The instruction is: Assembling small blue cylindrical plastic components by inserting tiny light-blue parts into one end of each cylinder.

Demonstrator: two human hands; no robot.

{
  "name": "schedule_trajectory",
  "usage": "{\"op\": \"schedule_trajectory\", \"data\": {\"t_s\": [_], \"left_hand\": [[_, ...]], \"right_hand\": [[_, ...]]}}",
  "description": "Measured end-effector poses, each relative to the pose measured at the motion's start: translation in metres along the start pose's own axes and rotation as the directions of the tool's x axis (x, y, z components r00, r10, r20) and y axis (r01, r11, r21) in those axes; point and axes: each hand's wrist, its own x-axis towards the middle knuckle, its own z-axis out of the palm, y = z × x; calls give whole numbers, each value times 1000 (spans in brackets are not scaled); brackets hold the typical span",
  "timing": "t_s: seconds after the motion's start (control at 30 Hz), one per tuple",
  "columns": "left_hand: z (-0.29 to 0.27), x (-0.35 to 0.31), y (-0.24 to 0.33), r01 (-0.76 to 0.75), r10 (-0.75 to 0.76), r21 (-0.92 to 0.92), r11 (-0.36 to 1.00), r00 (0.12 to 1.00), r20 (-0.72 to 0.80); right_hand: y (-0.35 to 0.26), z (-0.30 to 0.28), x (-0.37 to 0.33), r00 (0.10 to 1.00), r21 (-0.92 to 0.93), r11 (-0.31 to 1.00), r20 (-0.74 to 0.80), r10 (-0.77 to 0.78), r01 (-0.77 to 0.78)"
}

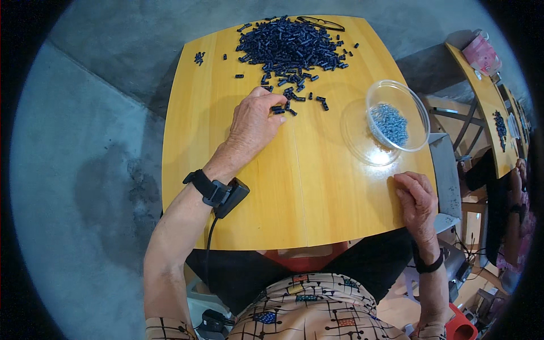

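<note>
My left hand (255,120) reaches over the table to the near fringe of a large heap of small dark blue cylindrical plastic pieces (289,45). Its thumb and index finger are bent round a dark piece (277,107), with a few more lying right beside the fingertips. At the table's near right edge rests my right hand (418,203), its fingers curled in; whatever they may hold is hidden. Beyond it stands a clear round plastic tub (420,133) holding many small silvery screws (390,123).
Dark-framed glasses (321,23) lie behind the heap. A few small dark bits (199,58) sit apart at the far left of the yellow wooden table (249,215). A grey box (446,175) adjoins the right edge. Another person's arm (513,198) shows at a second table (481,96).
</note>
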Motion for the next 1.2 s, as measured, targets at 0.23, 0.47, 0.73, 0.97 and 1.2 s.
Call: {"op": "schedule_trajectory", "data": {"t_s": [0.23,0.47,0.73,0.97,1.2], "left_hand": [[-5,3,-2,65,-59,-95,993,996,61],[-10,2,-12,124,-121,-38,992,989,82],[-9,2,-14,162,-159,-80,984,986,39],[-17,-35,2,372,-321,-419,828,928,188],[-17,-69,28,528,-382,-563,636,849,365]], "right_hand": [[1,3,0,998,54,997,-23,61,-60],[1,5,0,995,63,994,-22,93,-92],[4,4,-2,995,48,994,-19,97,-96],[3,-9,4,975,215,953,111,194,-214],[-25,-50,51,989,130,989,137,56,-74]]}}
